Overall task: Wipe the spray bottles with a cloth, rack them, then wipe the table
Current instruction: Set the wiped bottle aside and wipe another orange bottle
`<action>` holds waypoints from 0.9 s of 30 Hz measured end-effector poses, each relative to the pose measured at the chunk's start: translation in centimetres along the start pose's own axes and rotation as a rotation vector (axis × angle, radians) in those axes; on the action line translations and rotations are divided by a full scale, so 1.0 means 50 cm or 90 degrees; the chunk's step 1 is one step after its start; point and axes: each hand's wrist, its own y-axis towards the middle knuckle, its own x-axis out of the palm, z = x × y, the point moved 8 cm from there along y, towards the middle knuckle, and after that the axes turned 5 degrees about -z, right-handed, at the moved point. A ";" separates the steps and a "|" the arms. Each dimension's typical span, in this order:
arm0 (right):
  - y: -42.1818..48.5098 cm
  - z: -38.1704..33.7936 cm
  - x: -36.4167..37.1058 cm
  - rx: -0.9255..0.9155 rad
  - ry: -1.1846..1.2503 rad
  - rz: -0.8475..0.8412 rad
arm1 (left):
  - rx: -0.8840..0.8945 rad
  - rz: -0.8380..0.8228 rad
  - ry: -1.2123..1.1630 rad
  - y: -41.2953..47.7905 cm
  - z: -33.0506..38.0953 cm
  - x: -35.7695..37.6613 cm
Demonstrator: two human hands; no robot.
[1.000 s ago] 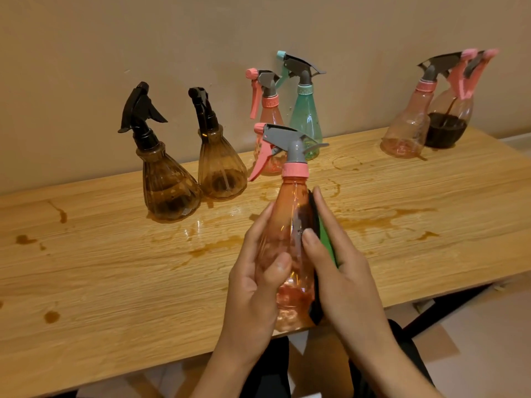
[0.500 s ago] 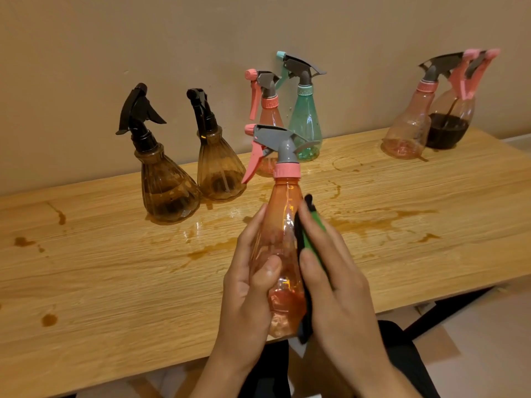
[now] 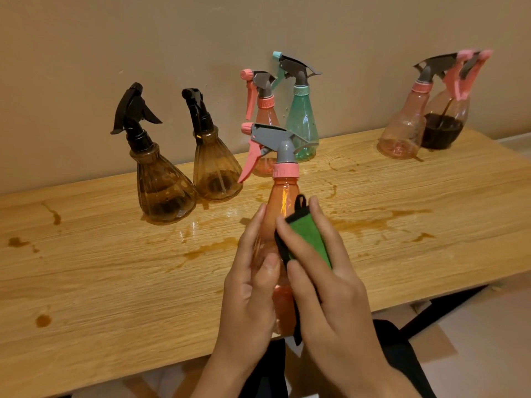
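Orange bottle [image 3: 283, 202]: upright, lifted above the counter [image 3: 115, 282] near its front edge, between both hands
Left hand [image 3: 250, 297]: fingers curled round the bottle, thumb on its front
Right hand [image 3: 330, 288]: fingers pinch a green cloth [image 3: 309, 239] and press it to the bottle's side
Risk: a hard rub could twist the bottle out of the one-handed hold and drop it
Nearby: brown bottles [image 3: 163, 191], teal bottle [image 3: 301, 122], pink bottles [image 3: 265, 110] along the wall
In the way: brown spills [image 3: 209, 249] across the counter
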 end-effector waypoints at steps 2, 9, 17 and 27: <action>0.024 0.005 -0.012 0.031 0.039 0.007 | 0.021 -0.008 0.037 0.000 0.005 0.003; -0.015 0.008 0.025 0.019 0.023 -0.066 | -0.009 0.077 -0.036 0.003 0.000 -0.019; 0.026 0.028 0.006 0.102 0.142 -0.039 | -0.006 0.021 -0.021 0.004 0.000 -0.009; -0.009 0.006 0.042 0.060 0.013 -0.085 | -0.016 0.089 -0.032 0.005 -0.003 -0.024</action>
